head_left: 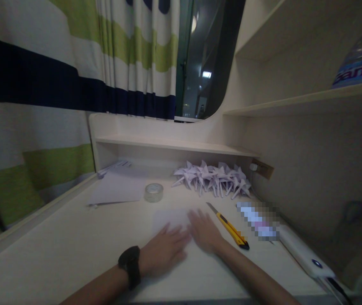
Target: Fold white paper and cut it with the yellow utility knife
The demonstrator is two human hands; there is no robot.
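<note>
The left hand [165, 252] lies palm down, its fingers stretched out toward the right hand, blurred, and gripping nothing that can be seen. The right hand [204, 231] is likewise spread flat, fingers pointing away from the body, with nothing in its grasp. The two nearly meet over a sheet of white paper [165, 218] on the cream desk [73, 258]; the sheet's far part shows beyond the left fingers, while its near edge (hard to make out against the pale desktop) cannot be told. A black wristwatch [132, 267] is strapped on the left wrist.

Just beyond the paper stands a roll of clear adhesive tape [154, 193], and to its left lies a stack of white paper [117, 185]. Right of the right hand, apart from it, a yellow snap-off utility knife [232, 231] lies slantwise with its blade out, pointing away from the person. At the back of the desk, a row of folded white paper pinwheels [214, 176] with rolled stems is crowded together. Farther right are a pixelated device [257, 220] and a white power strip [304, 252].
</note>
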